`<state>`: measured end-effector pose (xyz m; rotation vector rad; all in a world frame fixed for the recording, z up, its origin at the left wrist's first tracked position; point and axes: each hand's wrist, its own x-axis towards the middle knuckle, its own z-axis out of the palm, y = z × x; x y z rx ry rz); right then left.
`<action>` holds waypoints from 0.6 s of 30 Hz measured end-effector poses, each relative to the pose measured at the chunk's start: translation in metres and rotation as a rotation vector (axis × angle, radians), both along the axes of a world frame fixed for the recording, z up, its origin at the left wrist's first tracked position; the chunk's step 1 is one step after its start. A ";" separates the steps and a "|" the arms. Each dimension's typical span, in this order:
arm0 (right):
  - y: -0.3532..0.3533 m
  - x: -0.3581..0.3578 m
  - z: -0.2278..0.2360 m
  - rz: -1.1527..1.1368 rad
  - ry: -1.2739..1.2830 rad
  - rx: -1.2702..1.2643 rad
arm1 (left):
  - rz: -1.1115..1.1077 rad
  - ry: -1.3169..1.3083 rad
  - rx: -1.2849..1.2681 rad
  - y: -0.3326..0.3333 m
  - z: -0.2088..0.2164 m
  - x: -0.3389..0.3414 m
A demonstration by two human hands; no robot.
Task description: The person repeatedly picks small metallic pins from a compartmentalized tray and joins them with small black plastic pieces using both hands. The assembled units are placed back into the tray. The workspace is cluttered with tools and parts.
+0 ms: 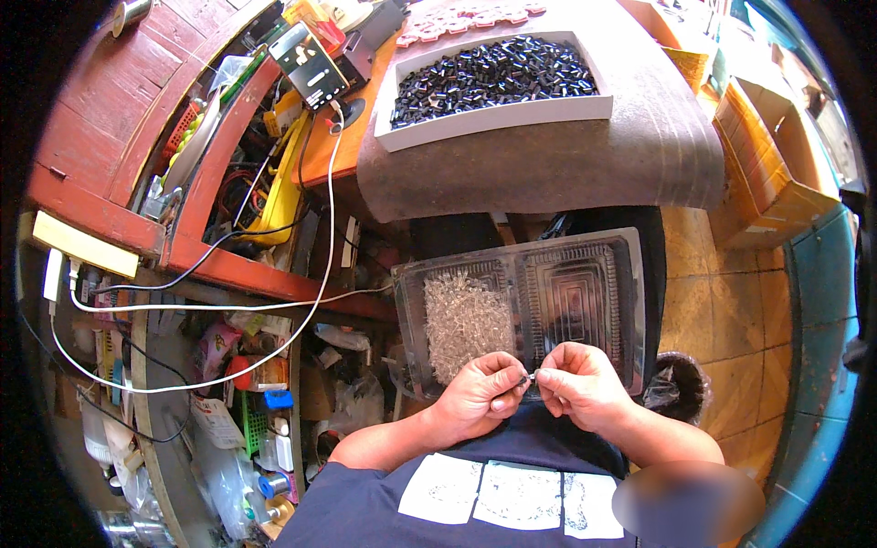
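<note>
My left hand is closed in a pinch, with a small dark piece showing at its fingertips. Close against it, my right hand is closed too, its thumb and forefinger meeting at a tiny pale bit that is too small to name. Both hands are over the near edge of a clear plastic clamshell container, which lies opened flat on my lap. Many small see-through pieces are heaped in its left half. On the table ahead, a white shallow box is full of short black cylindrical pieces.
Grey cloth covers the table, with red-and-white pieces at the back. A phone stands left, its white cable looping to a power strip. A cardboard box and lined bin are right; cluttered shelves are left.
</note>
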<state>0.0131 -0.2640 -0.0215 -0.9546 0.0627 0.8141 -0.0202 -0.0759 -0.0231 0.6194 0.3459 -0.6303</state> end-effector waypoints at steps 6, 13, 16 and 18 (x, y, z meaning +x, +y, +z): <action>0.002 0.000 -0.002 0.044 -0.050 -0.012 | -0.009 0.020 0.013 0.001 0.001 0.001; 0.004 -0.003 0.004 0.045 -0.103 -0.072 | 0.016 -0.022 0.103 -0.002 0.001 -0.001; 0.004 -0.003 0.003 0.054 -0.101 -0.063 | 0.018 -0.020 0.120 -0.002 0.001 -0.001; 0.003 -0.001 0.005 0.064 -0.085 -0.059 | 0.003 -0.021 0.144 -0.003 0.001 0.000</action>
